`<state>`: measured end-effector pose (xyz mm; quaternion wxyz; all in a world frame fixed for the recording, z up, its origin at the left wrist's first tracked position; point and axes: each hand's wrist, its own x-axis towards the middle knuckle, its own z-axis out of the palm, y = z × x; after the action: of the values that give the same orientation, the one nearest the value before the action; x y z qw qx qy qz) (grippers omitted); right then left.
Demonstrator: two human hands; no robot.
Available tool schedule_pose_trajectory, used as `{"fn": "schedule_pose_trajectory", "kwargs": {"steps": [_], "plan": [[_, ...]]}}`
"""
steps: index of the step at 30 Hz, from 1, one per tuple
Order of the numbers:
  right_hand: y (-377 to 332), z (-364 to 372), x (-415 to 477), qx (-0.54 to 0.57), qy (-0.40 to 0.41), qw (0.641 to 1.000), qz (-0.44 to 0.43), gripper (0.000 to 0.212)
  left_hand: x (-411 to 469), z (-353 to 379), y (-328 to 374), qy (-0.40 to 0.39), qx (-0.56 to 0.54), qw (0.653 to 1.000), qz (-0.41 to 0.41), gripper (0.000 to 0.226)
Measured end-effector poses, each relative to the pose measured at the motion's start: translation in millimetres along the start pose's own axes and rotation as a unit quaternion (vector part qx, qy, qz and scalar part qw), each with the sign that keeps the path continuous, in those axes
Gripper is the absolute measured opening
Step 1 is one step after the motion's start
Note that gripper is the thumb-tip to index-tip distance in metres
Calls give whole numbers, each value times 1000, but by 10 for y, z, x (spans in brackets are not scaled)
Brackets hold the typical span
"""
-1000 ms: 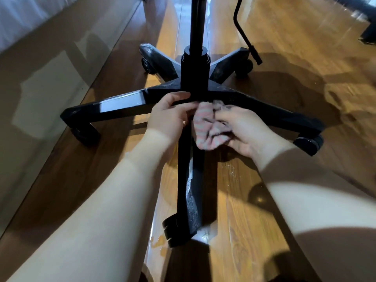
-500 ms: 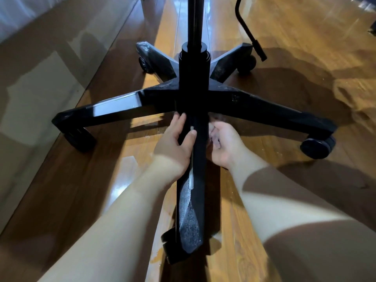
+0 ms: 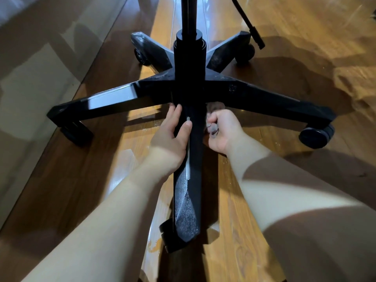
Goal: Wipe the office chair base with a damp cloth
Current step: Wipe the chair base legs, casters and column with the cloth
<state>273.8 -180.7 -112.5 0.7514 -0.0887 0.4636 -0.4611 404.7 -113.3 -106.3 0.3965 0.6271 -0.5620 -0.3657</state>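
No writing, label or number here can be read. The nearest thing is a faint speckled patch on the chair base (image 3: 191, 92), just right of the centre column (image 3: 189, 55), too blurred to make out.

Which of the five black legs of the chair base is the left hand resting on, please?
The nearest black leg, pointing toward the camera; the left hand lies along its left edge.

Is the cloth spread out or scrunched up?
Scrunched up: the right hand grips the cloth in a bunch, only bits poking out.
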Motion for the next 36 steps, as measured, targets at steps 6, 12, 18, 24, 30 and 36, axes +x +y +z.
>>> {"fn": "schedule_pose_trajectory", "kwargs": {"steps": [6,12,18,24,30,36], "plan": [[103,-379,-338,-180,-56,978,95,41,21,2,-10,5,16,1000,0,53],[20,-424,-395,-302,-52,946,104,34,-11,11,10,1,18,1000,1,53],[-90,-54,-60,-99,4,995,-5,33,20,25,-42,4,14,1000,9,54],[123,-353,-427,-259,-66,958,108,32,-12,-6,22,-7,24,1000,11,54],[283,-596,-863,-366,-102,905,191,52,-192,-142,175,-67,13,997,-37,54],[389,-374,-804,-160,-8,985,60,37,-646,-166,183,-100,-9,991,-89,57]]}}
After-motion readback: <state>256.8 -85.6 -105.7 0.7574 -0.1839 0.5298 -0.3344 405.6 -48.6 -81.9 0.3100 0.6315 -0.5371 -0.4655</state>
